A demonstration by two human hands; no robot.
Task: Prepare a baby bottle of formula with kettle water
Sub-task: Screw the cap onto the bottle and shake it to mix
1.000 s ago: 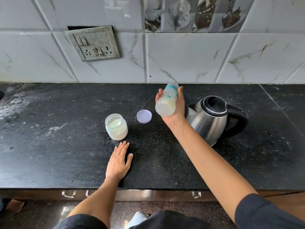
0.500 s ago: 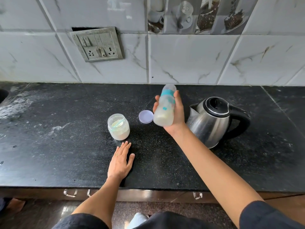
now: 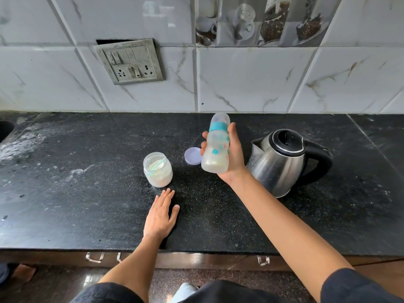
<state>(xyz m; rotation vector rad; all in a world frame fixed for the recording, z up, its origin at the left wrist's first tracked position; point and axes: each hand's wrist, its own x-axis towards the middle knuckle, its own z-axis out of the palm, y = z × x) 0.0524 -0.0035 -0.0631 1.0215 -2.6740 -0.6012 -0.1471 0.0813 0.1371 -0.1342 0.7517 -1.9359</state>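
My right hand (image 3: 235,154) grips a capped baby bottle (image 3: 216,147) with a teal collar, held above the black counter (image 3: 87,204), nearly upright with milky liquid in its lower part. A steel kettle (image 3: 282,165) with a black lid and handle stands just right of that hand. An open clear jar (image 3: 157,169) of white formula powder with a scoop inside stands to the left. Its lilac lid (image 3: 192,156) lies flat behind the bottle. My left hand (image 3: 160,215) rests flat on the counter in front of the jar, fingers together, holding nothing.
White powder is smeared over the counter's left part. A tiled wall with a switch and socket plate (image 3: 130,61) rises behind. A sink edge (image 3: 5,130) shows at far left. Drawer handles (image 3: 95,257) sit under the counter's front edge.
My right hand has tipped the bottle from tilted with its base toward me to nearly upright and lowered it slightly. My left hand stays flat on the counter.
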